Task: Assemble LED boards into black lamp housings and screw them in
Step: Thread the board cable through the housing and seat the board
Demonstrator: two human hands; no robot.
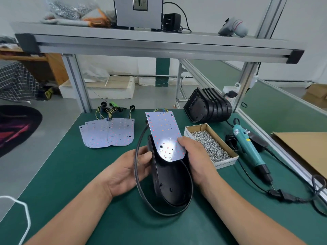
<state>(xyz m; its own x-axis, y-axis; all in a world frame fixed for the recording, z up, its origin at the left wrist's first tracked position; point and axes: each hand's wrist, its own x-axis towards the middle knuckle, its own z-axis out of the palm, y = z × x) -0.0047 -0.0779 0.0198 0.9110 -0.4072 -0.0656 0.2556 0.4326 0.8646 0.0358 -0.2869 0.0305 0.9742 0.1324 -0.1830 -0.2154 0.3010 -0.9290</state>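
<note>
Hands both engaged at bench centre, on green mat-covered table (88,174).

Left hand (131,172): fingers curled round the left wall of the black oval plastic lamp housing (169,184), thumb on its outer edge. Firm hold.

Right hand (196,156): thumb pressed on top of the white rounded LED board (164,131), remaining fingers underneath at the housing's right side, so the board's right edge is pinched.

Board position: tilted, rounded lower end inside the far part of the housing cavity, upper end projecting beyond the housing away from the person. Yellow, blue and green wires (161,109) leave its upper edge. Not seated flat.

Housing: open side up, near end resting on the mat. Thin black loop (137,167) runs round its outside; cord or gasket, cannot tell which.

Other items:
- stack of white LED boards with wire tails (106,133), left of centre, flat on mat
- row of nested black housings (208,108), far right, standing on edge
- cardboard box of silver screws (224,164), just beside the right hand
- teal electric screwdriver (247,145), lying on the mat to the right of the box, cabled.
</note>
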